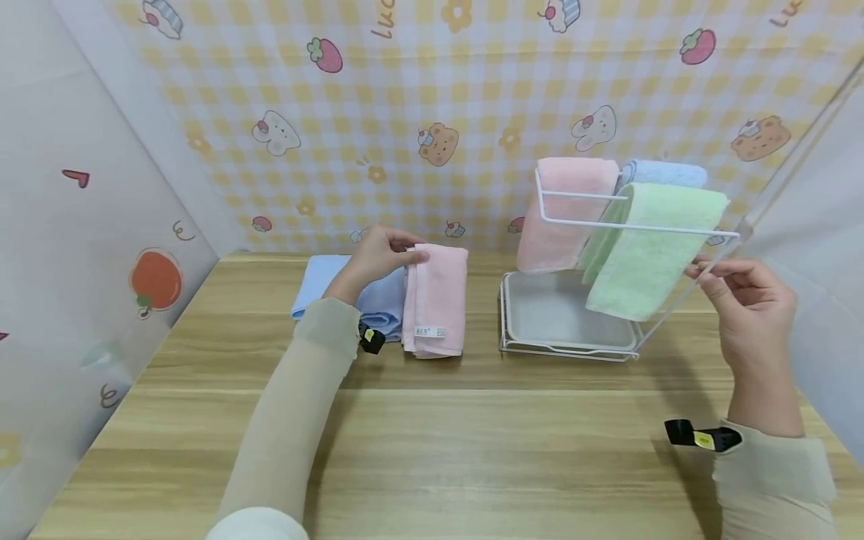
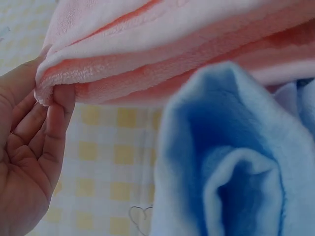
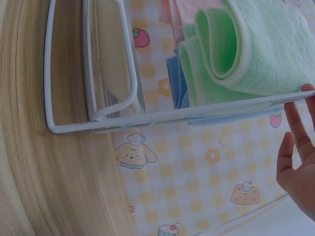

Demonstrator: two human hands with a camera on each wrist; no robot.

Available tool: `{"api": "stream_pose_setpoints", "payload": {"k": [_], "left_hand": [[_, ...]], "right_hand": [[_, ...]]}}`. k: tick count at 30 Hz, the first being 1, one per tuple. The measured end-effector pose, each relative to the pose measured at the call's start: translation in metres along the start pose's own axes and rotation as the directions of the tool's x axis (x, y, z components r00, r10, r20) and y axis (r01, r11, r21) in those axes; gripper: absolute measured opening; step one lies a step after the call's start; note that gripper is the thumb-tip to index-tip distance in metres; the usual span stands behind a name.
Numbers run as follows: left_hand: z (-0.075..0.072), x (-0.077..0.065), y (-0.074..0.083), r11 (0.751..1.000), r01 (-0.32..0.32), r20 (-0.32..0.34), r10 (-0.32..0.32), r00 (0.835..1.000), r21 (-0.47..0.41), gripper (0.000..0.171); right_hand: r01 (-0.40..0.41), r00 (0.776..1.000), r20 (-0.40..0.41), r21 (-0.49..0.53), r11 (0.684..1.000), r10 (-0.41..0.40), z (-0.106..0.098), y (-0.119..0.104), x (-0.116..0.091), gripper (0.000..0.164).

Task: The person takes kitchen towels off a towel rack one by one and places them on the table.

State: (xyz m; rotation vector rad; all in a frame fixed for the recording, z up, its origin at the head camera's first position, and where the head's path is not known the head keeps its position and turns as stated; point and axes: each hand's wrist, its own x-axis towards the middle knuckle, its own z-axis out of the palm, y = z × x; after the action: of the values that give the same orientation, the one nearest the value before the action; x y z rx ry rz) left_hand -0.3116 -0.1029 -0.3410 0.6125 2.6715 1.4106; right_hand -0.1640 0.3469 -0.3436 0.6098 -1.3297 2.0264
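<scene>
My left hand [image 1: 374, 262] pinches the upper left corner of a folded pink towel [image 1: 442, 300] standing on the table. In the left wrist view the thumb and fingers grip the edge of its soft folds. Right beside it lies a folded blue towel [image 1: 381, 304], partly hidden by the left arm. On the right, my right hand [image 1: 756, 307] holds the side post of a white wire rack [image 1: 574, 222] between thumb and fingers. Over its bars hang a pink towel [image 1: 567, 202], a rolled-looking blue towel [image 1: 664, 172] and a green towel [image 1: 655, 247] in front.
A pale tray [image 1: 540, 307] sits in the rack's base, under the hanging towels. The wooden table [image 1: 472, 450] stretches in front. Behind it rises a yellow checked cloth [image 1: 378, 97], with white printed sheets at both sides.
</scene>
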Motion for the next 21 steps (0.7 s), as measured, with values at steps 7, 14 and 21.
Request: {"api": "stream_pose_setpoints", "payload": {"k": [7,14,21], "left_hand": [[0.006,0.011,-0.013,0.999,0.033,-0.004,-0.033,0.999,-0.026,0.032],[0.007,0.02,-0.031,0.996,0.083,-0.026,-0.082,0.996,0.027,0.034],[0.016,0.031,-0.045,0.993,0.118,-0.041,-0.117,0.992,0.024,0.035]], "right_hand": [[0.007,1.0,0.017,-0.005,1.0,-0.006,0.0,-0.001,0.0,0.018],[0.006,1.0,0.021,-0.011,1.0,-0.005,0.002,0.0,-0.001,0.015],[0.011,1.0,0.024,0.002,1.0,-0.011,0.0,-0.001,-0.001,0.017]]}}
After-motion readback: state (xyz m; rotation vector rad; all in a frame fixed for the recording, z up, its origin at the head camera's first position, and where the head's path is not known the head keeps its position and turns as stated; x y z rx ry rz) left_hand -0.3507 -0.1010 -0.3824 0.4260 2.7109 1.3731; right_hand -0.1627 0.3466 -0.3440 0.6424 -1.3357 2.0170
